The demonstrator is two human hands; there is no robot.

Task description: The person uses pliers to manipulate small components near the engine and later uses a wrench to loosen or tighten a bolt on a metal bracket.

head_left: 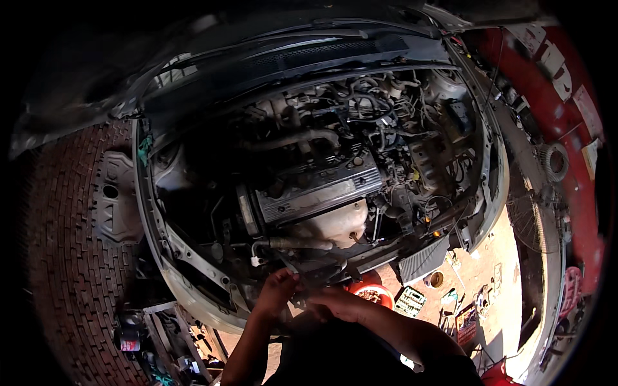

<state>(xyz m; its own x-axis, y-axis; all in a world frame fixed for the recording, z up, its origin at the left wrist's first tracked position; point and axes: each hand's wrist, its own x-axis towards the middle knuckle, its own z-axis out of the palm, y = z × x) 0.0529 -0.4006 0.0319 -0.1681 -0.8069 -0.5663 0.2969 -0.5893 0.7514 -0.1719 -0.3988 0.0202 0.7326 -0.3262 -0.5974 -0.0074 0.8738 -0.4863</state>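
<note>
Close together at six o'clock, the left hand (280, 288) and the right hand (338, 303) have fingers curled inward over the front edge of the car (193, 294), perhaps to steady something small; I cannot tell what either grips. From them the engine (325, 196) lies at twelve o'clock, and the red tub (387, 294) sits at three o'clock, probably keeping its small parts (369, 296) gathered.
</note>
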